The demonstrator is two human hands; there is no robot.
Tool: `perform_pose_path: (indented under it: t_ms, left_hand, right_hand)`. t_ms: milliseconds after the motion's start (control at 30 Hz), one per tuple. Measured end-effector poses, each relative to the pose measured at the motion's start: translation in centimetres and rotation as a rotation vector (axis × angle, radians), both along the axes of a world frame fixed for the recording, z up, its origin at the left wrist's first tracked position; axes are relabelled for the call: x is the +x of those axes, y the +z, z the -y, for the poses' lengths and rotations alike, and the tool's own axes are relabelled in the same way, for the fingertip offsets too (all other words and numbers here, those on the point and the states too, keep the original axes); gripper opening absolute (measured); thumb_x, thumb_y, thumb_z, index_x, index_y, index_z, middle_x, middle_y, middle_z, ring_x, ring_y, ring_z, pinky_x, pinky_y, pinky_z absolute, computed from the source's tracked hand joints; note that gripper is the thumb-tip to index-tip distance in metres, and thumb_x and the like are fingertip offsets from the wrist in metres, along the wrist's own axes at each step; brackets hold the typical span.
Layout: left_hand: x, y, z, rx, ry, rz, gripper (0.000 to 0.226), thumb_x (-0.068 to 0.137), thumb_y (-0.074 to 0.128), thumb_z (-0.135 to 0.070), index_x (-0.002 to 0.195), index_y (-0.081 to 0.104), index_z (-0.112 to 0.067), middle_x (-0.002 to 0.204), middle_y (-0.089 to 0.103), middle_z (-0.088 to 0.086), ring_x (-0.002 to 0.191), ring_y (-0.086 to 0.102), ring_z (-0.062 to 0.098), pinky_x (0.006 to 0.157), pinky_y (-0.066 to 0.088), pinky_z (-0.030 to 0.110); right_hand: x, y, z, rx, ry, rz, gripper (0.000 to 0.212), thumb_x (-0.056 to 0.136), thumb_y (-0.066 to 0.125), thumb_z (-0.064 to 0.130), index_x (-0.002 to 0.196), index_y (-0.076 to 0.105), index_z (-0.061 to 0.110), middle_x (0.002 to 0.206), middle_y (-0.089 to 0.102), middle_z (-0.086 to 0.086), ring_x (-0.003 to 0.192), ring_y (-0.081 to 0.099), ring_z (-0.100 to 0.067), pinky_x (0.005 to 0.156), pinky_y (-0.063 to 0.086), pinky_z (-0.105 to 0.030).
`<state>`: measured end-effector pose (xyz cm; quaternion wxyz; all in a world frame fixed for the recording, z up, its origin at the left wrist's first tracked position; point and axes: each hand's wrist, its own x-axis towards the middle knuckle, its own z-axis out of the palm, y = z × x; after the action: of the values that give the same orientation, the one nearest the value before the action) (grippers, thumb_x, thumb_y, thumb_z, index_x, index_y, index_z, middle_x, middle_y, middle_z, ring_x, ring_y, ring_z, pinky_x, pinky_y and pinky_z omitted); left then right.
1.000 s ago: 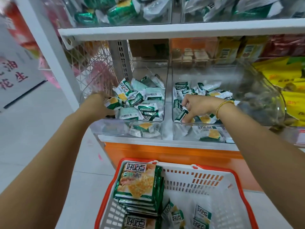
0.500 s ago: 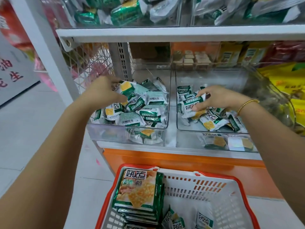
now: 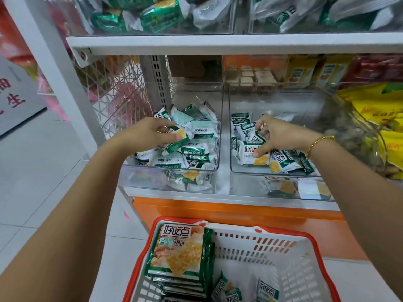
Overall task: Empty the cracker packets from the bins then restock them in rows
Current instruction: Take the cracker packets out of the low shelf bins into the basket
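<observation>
Shelf-level, loose cracker packets lie in the left bin and right bin; my left hand grips one, my right hand pinches another, the basket below placed to catch them.

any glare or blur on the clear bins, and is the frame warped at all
Head view: wide-angle stretch swells both forearms toward the lower corners; pale reflections haze the front wall of the right bin; the cracker packet in the left hand reads sharp; top-shelf packets look soft.

white metal shelving, orange base panel, pale tiled floor.
</observation>
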<state>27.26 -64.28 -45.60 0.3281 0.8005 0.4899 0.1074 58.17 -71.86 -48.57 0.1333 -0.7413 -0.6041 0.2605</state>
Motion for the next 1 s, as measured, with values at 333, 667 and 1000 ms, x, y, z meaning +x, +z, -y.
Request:
perform_pose_path:
  t_ms: [333, 667, 1000]
  left_hand:
    - [0.5, -0.9, 0.2, -0.084, -0.009, -0.154, 0.109, 0.056, 0.076, -0.057, 0.147, 0.033, -0.015, 0.150, 0.038, 0.005, 0.135, 0.040, 0.023, 0.112, 0.029, 0.037]
    - [0.7, -1.5, 0.4, -0.090, 0.020, -0.088, 0.099, 0.067, 0.078, -0.048, 0.147, 0.031, -0.013, 0.150, 0.037, 0.010, 0.134, 0.040, 0.027, 0.109, 0.032, 0.037]
    - [2.3, -0.9, 1.9, -0.084, 0.003, -0.015, 0.096, 0.072, 0.081, -0.026, 0.149, 0.024, -0.021, 0.148, 0.035, 0.014, 0.133, 0.039, 0.028, 0.100, 0.035, 0.035]
  right_hand:
    - [-1.8, 0.9, 1.0, -0.069, 0.151, 0.376, 0.086, 0.068, 0.085, 0.035, 0.140, 0.041, 0.017, 0.137, 0.050, -0.008, 0.118, 0.048, -0.025, 0.086, 0.041, -0.030]
    - [-1.9, 3.6, 3.1, 0.245, 0.082, 0.285, 0.071, 0.064, 0.084, 0.046, 0.123, 0.051, 0.025, 0.109, 0.055, 0.003, 0.090, 0.048, -0.013, 0.062, 0.035, -0.026]
    - [-2.4, 6.8, 7.5, 0.334, 0.014, 0.149, 0.062, 0.061, 0.084, 0.047, 0.112, 0.054, 0.027, 0.099, 0.062, 0.010, 0.079, 0.054, -0.002, 0.061, 0.041, -0.024]
